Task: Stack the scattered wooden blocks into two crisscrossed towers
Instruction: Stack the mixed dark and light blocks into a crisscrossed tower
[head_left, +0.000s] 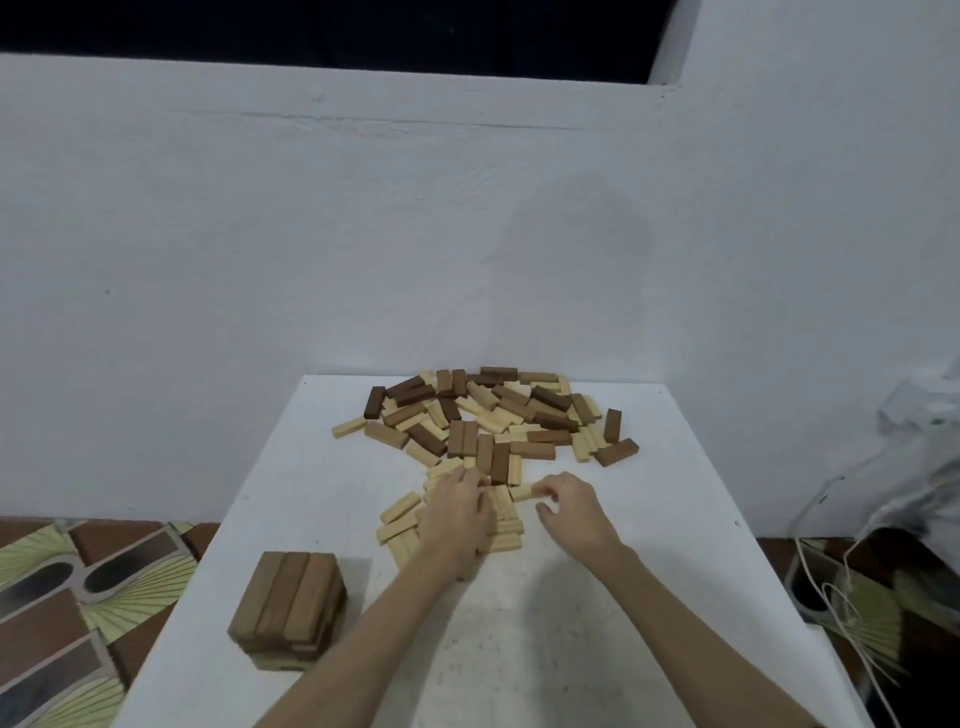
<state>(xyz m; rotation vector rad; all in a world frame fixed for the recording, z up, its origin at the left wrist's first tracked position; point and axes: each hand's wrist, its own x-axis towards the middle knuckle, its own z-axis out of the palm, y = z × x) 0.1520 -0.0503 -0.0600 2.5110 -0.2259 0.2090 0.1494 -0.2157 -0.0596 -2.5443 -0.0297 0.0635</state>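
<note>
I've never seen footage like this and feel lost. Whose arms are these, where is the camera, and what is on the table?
It is a single picture from a camera worn on a person's head, looking forward and down, so the two bare arms are that person's own. A white table stands against a white wall. At its far end lies a pile of loose blocks, dark and pale wood mixed. Near the left edge stands a short tower of brown blocks, already begun. The left hand lies over a cluster of pale blocks. The right hand pinches one pale block with its fingers.
</note>
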